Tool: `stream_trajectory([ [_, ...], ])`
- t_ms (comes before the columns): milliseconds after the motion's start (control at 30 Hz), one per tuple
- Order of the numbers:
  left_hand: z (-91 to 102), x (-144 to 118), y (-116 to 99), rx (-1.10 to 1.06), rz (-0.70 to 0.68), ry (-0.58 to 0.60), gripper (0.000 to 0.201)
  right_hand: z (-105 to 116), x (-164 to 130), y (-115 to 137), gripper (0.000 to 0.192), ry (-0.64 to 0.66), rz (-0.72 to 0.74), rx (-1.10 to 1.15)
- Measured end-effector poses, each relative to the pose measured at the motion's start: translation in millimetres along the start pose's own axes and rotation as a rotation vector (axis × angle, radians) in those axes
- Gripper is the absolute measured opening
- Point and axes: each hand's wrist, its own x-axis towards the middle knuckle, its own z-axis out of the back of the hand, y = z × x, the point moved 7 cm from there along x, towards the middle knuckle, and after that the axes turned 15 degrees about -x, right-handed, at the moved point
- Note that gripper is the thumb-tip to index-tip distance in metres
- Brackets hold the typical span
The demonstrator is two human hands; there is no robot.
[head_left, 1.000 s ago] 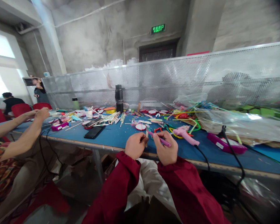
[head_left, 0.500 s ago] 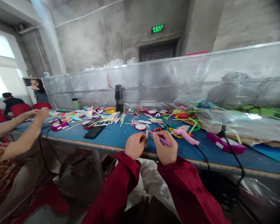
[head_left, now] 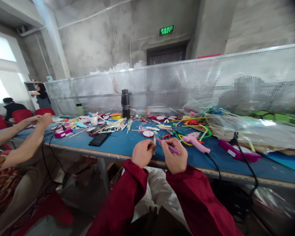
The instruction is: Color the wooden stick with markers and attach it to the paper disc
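Now, left hand point(head_left: 143, 153) is curling shut around a pale wooden stick point(head_left: 154, 141), which is poking up from its fingers | right hand point(head_left: 174, 156) is pinching a purple straw point(head_left: 170, 147), slanting across its knuckles | both are hovering close together over the blue table point(head_left: 123, 144) edge | pink glue gun point(head_left: 194, 141) is lying just beyond.

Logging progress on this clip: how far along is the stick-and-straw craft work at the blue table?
Done: several round red-and-white pieces lie finished-looking on the blue table. In hand: the left hand pinches a wooden stick upright, and the right hand holds a purple straw against it; no join is visible. Left: loose sticks and the pink glue gun lie untouched.
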Motion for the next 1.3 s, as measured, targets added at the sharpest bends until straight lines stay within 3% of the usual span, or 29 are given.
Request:
stream_trajectory([
  [1300, 0.6, -0.7, -3.1, -0.024, -0.014, -0.001, 0.031, 0.5, 0.2, 4.1, 0.023, -0.008, 0.005, 0.013],
])
